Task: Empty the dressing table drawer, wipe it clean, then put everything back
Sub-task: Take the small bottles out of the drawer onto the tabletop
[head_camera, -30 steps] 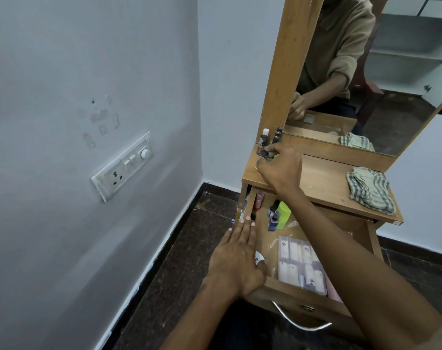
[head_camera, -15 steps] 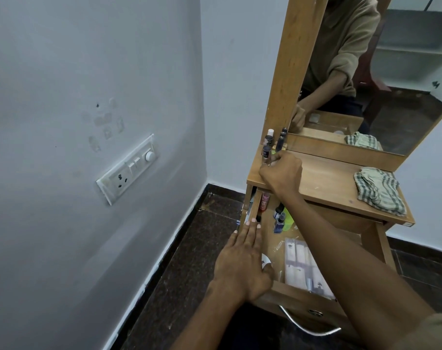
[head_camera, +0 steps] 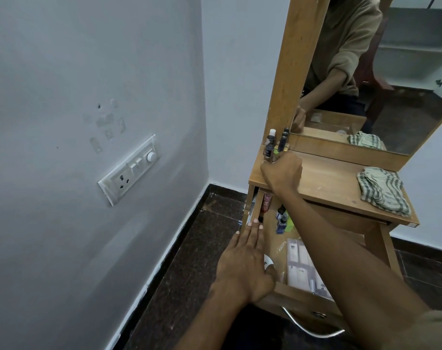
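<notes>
Wooden drawer (head_camera: 294,294) stands pulled out under the dressing table top (head_camera: 323,183), at 6 o'clock from it, and is not yet empty. I count a few small bottles (head_camera: 281,218) at its far end, a pink tube (head_camera: 267,198) at 11 o'clock from them, and a clear pouch of sachets (head_camera: 302,266) toward the front.

Left hand (head_camera: 247,263) lies flat, fingers straight and together, along the drawer's left side wall; I judge it steadies the drawer against sliding while the other arm reaches over.

Right hand (head_camera: 283,171) sits on the top's back-left corner with fingers curled round a small dark bottle (head_camera: 268,151), standing it among the upright bottles (head_camera: 278,140) already grouped against the mirror frame (head_camera: 300,61). Corner parking keeps the top free for more.

Checked cloth (head_camera: 381,193) waits at 3 o'clock on the top, untouched; wiping comes later, I reckon.
</notes>
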